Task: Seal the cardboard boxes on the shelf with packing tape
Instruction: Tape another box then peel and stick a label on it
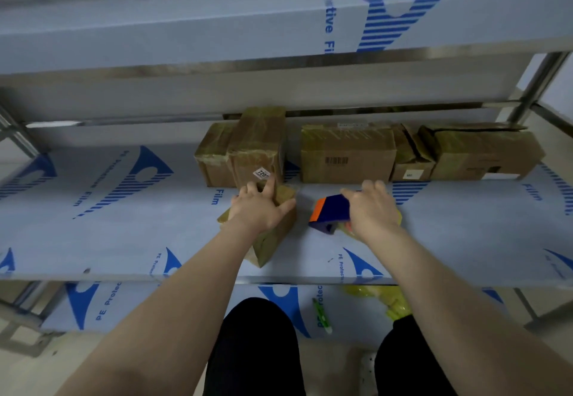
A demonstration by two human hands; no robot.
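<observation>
Clutter nearer than the small box (274,242): a green pen (322,315) and yellow plastic (387,299) are seen on the lower tier (93,302), below the box and to its right. The shelf (124,234) ends just short of the box's near corner, so little margin is left on that side.

The box is laid skewed on the film-covered shelf and is pressed down by the left hand (260,206), with fingers spread flat over its far end and thumb out to the right. Glossy tape seems to cover part of it already. Just right of the box, a blue-and-orange tape dispenser (330,209) is gripped from above by the right hand (372,209), fingers curled over it.

Step judged: box steadied, dispenser taken up, strip not yet begun. The dispenser would next need to be carried left onto the box top and drawn along the seam.

Open shelf is available left of the box. Close behind the box a row of cardboard boxes (347,156) is stood; above the box, lift is limited by the upper shelf (217,38).
</observation>
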